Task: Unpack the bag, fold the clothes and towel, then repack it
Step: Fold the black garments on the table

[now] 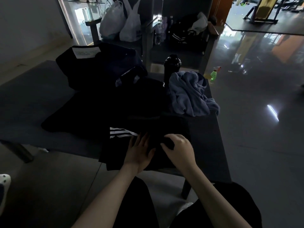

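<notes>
At the near tabletop (209,142) edge, the left hand (139,149) presses flat, fingers straight, on the black garment (120,145) with 3 white stripes. The right hand (180,148) pinches its fold. The overhanging hem could drag the fold loose. Beyond lie the crumpled towel (190,94) and the bag (98,68).

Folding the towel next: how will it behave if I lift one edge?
Likely floppy: the towel lies in soft bunched folds. A corner droops over the table edge, so it may slide. Dragging it might tip the tall bottle beside it.
</notes>
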A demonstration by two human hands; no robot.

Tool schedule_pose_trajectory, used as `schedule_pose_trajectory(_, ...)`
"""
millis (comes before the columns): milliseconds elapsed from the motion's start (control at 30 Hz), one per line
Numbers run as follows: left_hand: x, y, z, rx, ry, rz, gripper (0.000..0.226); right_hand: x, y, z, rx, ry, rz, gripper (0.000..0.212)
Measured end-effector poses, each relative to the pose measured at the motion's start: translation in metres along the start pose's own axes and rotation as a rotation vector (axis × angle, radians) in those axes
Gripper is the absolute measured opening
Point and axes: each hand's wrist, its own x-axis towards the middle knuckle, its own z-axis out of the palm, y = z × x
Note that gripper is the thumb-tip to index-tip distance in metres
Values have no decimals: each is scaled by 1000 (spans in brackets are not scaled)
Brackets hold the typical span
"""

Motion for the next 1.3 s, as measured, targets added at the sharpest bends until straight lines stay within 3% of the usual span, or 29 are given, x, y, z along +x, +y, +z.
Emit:
schedule_pose_trajectory(100,0,-2,-3,43,-20,43,86,-8,5,6,17,-201,-49,60)
schedule_pose_trajectory(167,1,-6,-4,32,-40,59,91,-3,11,3,118,-135,-61,58)
schedule_pose_trajectory(233,2,-11,-4,64,-7,99,80,12,18,-2,-4,-64,-138,54)
schedule_pose_trajectory(300,5,-17,-3,66,45,144,66,28,26,-5,-200,-209,-177,61)
schedule_pose_trajectory(400,13,-25,-6,4,-55,230,82,35,41,3,-332,-473,-79,66)
schedule_pose_trajectory(533,18,-28,-15,151,-77,251,90,23,51,5,-330,-490,48,68)
schedule_pose_trajectory(633,16,-23,-19,194,38,229,70,13,49,-1,-374,-452,91,69)
schedule_pose_trajectory(800,-10,2,-26,-86,314,395,44,-5,44,-10,-496,-438,187,71)
schedule_pose_trajectory(933,-40,8,-20,-66,236,528,62,-15,39,-16,-576,-435,248,74)
schedule_pose_trajectory(1133,-61,0,-18,311,148,587,100,-28,32,-24,-632,-440,278,76)
schedule_pose_trajectory(1300,-64,7,5,193,101,438,101,-45,31,-41,-605,-465,264,68)
